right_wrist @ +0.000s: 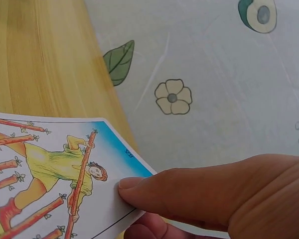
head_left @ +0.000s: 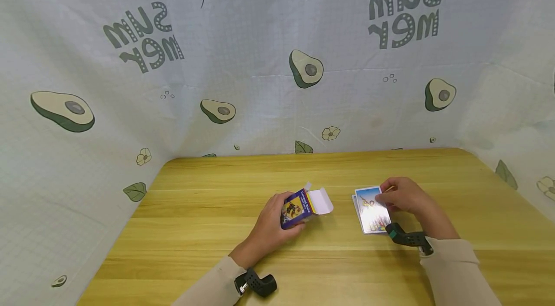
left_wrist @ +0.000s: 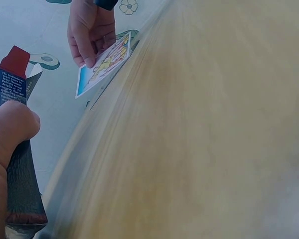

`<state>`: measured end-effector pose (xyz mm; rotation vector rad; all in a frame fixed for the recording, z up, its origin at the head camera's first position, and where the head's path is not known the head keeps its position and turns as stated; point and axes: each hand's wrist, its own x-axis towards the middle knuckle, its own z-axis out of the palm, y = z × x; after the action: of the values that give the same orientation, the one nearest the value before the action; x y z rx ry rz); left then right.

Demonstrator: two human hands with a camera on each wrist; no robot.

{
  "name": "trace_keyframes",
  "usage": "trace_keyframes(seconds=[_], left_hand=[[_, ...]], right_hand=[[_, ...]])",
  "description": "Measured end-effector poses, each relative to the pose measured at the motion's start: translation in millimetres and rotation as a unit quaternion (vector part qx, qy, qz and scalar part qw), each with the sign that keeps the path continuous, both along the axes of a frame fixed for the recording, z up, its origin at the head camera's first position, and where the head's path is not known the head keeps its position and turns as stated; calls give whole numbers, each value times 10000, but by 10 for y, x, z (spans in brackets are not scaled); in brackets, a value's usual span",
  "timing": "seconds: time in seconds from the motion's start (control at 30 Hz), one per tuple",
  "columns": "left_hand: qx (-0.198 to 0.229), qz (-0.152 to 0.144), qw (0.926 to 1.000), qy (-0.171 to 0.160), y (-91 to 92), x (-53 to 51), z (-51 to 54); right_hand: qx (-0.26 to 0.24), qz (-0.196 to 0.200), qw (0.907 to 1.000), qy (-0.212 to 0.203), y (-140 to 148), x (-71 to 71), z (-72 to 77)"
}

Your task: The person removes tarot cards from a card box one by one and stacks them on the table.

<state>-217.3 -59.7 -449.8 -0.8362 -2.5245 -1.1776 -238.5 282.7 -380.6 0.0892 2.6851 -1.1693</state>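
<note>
My left hand (head_left: 274,223) grips a purple card box (head_left: 297,208), whose white end flap (head_left: 321,201) stands folded out to the right. In the left wrist view the thumb (left_wrist: 12,127) presses on the dark side of the box (left_wrist: 10,88), and a red flap sticks up. My right hand (head_left: 404,195) pinches an illustrated card (head_left: 373,212) by its upper right edge. Beneath that card, the edge of another card (head_left: 356,205) shows at the left. The right wrist view shows the thumb (right_wrist: 184,191) on the card's face (right_wrist: 55,174), with a figure holding a staff.
The wooden table (head_left: 208,209) spreads around both hands. A pale cloth (head_left: 260,31) printed with avocados, leaves and flowers hangs behind it and at both sides. Dark wrist straps with cameras sit on both wrists.
</note>
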Motion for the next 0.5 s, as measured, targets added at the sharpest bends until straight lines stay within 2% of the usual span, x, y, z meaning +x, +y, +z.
trace_keyframes(seconds=[0.5], left_hand=[[-14, -15, 10000, 48, -3, -16, -25]], right_hand=[[317, -206, 9993, -35, -24, -5, -27]])
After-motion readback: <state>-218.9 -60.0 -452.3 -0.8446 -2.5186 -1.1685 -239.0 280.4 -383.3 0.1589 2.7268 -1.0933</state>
